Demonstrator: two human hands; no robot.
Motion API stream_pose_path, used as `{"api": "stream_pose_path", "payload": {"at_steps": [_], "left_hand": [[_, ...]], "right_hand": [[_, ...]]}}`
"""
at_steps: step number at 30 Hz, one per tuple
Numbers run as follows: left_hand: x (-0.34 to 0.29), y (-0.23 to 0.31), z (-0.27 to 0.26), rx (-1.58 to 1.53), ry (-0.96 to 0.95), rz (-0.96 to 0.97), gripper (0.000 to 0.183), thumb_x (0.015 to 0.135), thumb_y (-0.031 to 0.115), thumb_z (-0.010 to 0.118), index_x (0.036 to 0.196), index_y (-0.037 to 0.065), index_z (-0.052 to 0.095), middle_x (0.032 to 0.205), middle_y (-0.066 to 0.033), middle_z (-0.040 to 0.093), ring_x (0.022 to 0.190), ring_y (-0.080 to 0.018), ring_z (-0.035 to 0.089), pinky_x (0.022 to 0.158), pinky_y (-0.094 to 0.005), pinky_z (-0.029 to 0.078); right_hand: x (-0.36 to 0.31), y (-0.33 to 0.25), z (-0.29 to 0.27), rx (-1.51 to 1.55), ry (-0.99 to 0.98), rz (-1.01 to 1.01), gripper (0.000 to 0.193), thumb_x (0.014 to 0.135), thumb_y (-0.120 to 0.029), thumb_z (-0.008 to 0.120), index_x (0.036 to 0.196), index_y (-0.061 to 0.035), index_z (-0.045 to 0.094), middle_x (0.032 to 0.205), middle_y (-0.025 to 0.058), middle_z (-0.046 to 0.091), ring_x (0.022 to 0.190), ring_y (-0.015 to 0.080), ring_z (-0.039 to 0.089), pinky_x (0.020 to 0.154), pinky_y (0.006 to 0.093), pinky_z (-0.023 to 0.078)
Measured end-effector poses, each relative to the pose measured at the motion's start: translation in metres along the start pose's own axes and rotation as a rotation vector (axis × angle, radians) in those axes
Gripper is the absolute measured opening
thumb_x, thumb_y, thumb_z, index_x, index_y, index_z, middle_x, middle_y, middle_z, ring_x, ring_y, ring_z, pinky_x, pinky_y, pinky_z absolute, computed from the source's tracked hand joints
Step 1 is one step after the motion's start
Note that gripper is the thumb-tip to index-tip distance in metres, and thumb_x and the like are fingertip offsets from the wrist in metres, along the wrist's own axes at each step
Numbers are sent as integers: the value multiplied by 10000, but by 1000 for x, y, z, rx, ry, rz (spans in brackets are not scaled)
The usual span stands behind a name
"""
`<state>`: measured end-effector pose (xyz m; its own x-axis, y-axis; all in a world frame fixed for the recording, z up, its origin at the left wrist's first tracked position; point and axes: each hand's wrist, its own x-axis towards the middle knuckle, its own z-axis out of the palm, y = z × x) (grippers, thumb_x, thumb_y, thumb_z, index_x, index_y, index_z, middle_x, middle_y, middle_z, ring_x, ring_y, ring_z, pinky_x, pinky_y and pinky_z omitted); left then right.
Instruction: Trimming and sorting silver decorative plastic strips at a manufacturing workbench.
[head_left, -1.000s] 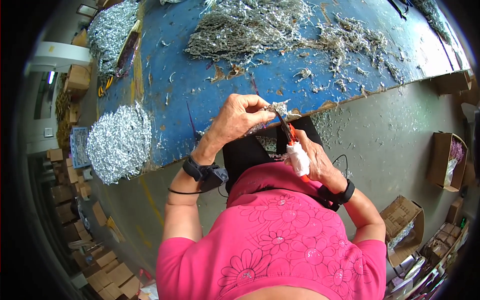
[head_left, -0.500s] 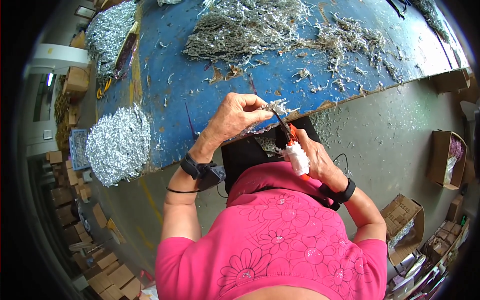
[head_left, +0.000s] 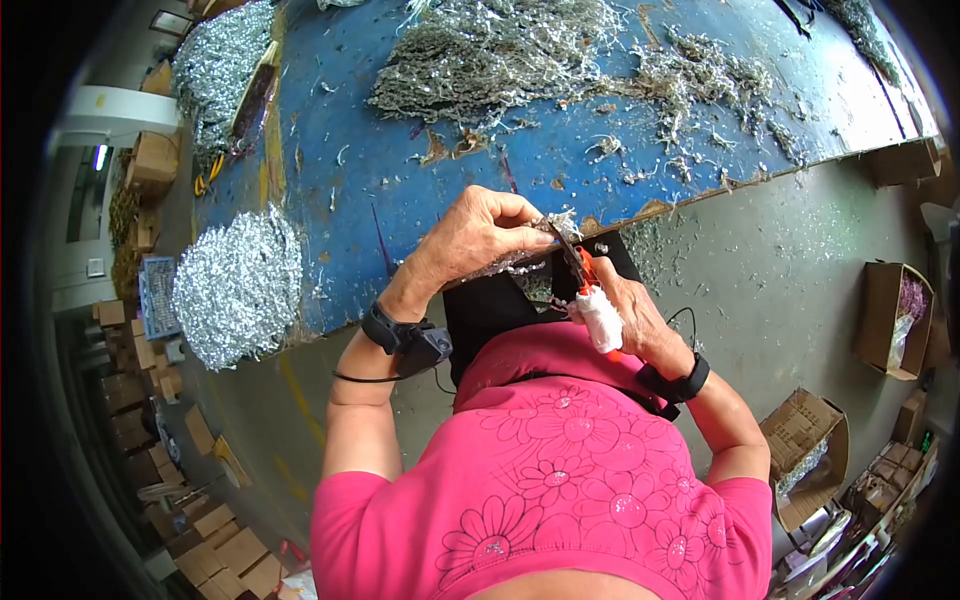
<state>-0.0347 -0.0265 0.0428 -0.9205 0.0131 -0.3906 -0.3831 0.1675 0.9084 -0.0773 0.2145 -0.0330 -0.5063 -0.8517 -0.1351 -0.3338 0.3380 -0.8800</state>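
Observation:
My left hand [head_left: 478,238] is closed at the table's front edge, pinching a small tuft of silver tinsel [head_left: 566,222] between thumb and fingers. In my right hand [head_left: 638,312] is a pair of scissors with orange handles [head_left: 586,272], partly wrapped in white material [head_left: 602,320]. The dark blades point up and left, reaching the tuft right beside my left fingertips. Whether the blades are parted is too small to tell. More silver strands hang at the table edge below my left hand.
On the worn blue table [head_left: 350,190] lies a large heap of silver tinsel strands [head_left: 490,65], with a looser heap [head_left: 700,85] to its right. A round silver bundle [head_left: 240,290] sits at the left corner. Cardboard boxes [head_left: 805,440] stand on the floor at right.
My left hand has shifted slightly right with the tinsel tuft, closer to the scissors. Less of the tuft sticks out to the right. My right hand has barely moved.

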Motion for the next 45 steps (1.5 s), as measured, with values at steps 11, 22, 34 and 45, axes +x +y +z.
{"api": "stream_pose_path", "payload": {"at_steps": [11,22,34,45], "left_hand": [[4,-8,-2,39,27,22,162,828,134,738,892,-11,709,766,2,673,712,-35,569,634,-216,476],[1,-1,1,128,-45,12,162,839,125,719,912,-20,709,749,7,657,694,-38,555,612,-216,459],[-2,-4,13,253,208,190,221,813,102,741,1007,26,664,813,-11,630,771,-80,590,693,-245,485],[-35,-15,-17,554,545,488,286,803,34,708,1083,38,648,1033,-87,652,985,-218,609,900,-320,465]], "right_hand": [[-3,6,3,50,45,34,611,823,-282,675,1327,-72,401,895,191,657,806,410,652,680,442,518],[2,-10,-8,-21,-14,60,635,824,-349,672,1320,-62,396,925,210,648,822,413,645,687,452,503],[-14,-5,-21,245,242,38,317,829,-95,667,1082,-41,484,846,116,663,779,217,678,673,327,510],[14,2,-98,-534,550,-67,557,736,-147,733,1246,-64,524,981,117,636,800,275,637,733,375,504]]}}
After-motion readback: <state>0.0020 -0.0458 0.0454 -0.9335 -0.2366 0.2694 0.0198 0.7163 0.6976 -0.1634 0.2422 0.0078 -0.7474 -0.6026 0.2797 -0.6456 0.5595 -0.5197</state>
